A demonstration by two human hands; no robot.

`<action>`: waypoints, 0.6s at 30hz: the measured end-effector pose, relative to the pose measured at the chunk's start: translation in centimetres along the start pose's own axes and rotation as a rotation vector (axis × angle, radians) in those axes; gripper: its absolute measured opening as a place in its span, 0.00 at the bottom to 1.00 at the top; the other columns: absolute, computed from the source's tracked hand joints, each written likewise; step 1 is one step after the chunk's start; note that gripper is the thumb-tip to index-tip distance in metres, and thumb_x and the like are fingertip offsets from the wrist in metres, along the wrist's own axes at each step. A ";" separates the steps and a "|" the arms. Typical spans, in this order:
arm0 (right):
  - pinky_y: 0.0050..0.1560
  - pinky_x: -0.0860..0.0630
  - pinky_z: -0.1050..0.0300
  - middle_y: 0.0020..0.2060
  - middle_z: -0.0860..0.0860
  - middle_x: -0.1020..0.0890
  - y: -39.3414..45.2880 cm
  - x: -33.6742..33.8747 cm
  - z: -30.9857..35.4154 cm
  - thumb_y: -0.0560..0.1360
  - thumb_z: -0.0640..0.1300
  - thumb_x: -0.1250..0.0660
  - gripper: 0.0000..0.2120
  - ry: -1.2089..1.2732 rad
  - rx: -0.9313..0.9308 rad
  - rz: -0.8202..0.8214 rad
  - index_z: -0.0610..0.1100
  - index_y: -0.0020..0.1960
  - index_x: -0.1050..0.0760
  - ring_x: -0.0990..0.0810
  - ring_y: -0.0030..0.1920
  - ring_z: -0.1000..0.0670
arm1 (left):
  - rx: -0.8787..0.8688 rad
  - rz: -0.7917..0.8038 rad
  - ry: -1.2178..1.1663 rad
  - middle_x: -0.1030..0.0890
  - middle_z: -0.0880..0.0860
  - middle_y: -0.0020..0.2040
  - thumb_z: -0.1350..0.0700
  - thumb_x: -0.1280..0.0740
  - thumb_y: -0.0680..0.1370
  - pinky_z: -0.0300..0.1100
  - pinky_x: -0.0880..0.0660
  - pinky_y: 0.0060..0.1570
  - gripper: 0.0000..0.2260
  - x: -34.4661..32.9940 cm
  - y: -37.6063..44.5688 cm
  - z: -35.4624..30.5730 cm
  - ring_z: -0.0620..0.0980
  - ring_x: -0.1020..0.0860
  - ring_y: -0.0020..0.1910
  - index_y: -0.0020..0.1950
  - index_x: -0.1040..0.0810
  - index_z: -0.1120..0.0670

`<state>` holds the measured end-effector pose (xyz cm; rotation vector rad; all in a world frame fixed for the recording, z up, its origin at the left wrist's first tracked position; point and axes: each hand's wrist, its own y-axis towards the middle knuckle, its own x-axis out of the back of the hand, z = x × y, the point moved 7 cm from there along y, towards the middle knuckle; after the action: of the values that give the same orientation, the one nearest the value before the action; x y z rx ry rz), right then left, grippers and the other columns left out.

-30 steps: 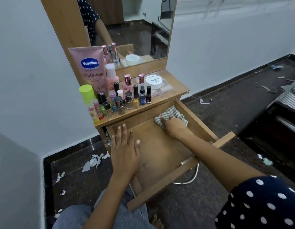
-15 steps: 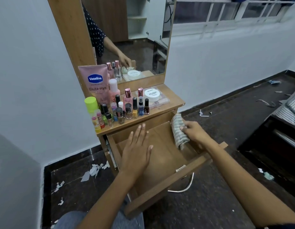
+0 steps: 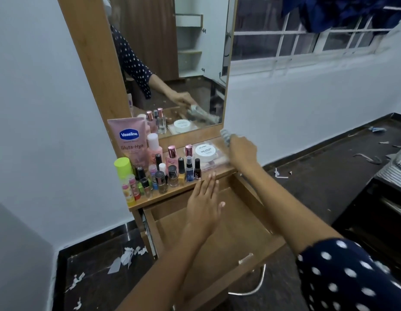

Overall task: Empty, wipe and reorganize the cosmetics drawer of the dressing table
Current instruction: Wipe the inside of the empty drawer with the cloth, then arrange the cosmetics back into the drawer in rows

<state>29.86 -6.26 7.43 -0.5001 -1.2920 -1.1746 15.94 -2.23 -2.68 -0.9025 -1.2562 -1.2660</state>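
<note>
The wooden drawer (image 3: pixel 244 223) of the dressing table is pulled out and nothing lies in it. My left hand (image 3: pixel 205 203) hovers flat over its back part, fingers straight and pointing at the tabletop edge. My right hand (image 3: pixel 242 151) is raised over the right end of the tabletop and grips a striped cloth (image 3: pixel 225 134), blurred by motion. On the tabletop (image 3: pixel 219 170) stand a pink Vaseline tube (image 3: pixel 127 140), several small bottles (image 3: pixel 172 173) and a white jar (image 3: pixel 205 151) on a clear box.
A mirror (image 3: pixel 172 63) rises behind the tabletop and reflects my arm and the cloth. White walls close in at left and behind. Paper scraps (image 3: pixel 125 259) litter the dark floor at left. A dark piece of furniture (image 3: pixel 374 221) stands to the right.
My right hand has lifted the cloth out of the drawer and carried it up over the right end of the tabletop. My left hand has moved slightly toward the back of the drawer.
</note>
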 end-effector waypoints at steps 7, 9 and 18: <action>0.49 0.29 0.53 0.58 0.43 0.21 1.4 -5.9 1.8 0.77 0.38 0.39 0.13 -0.036 -0.085 0.224 0.40 0.61 0.28 0.22 0.59 0.42 | 0.014 0.061 -0.023 0.65 0.56 0.75 0.45 0.59 0.83 0.48 0.67 0.71 0.27 -1.3 -0.2 1.1 0.52 0.63 0.76 0.77 0.61 0.59; 0.49 0.30 0.52 0.58 0.42 0.21 1.1 -6.2 1.4 0.76 0.39 0.38 0.13 0.075 -0.138 0.212 0.39 0.60 0.28 0.23 0.58 0.41 | 0.030 0.010 -0.057 0.61 0.57 0.76 0.45 0.59 0.82 0.48 0.64 0.72 0.27 -1.4 -0.2 1.4 0.53 0.58 0.77 0.77 0.56 0.59; 0.49 0.28 0.58 0.55 0.46 0.22 -8.3 -2.5 2.2 0.79 0.40 0.41 0.11 0.396 0.037 -0.323 0.41 0.60 0.26 0.23 0.54 0.47 | 0.158 -0.246 -0.364 0.32 0.57 0.72 0.47 0.49 0.82 0.45 0.49 0.71 0.22 0.9 -6.3 2.9 0.52 0.37 0.73 0.68 0.26 0.57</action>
<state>21.98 -6.72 3.26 -0.0221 -1.0683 -1.4298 9.14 -0.43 -2.37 -0.9097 -1.7745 -1.2021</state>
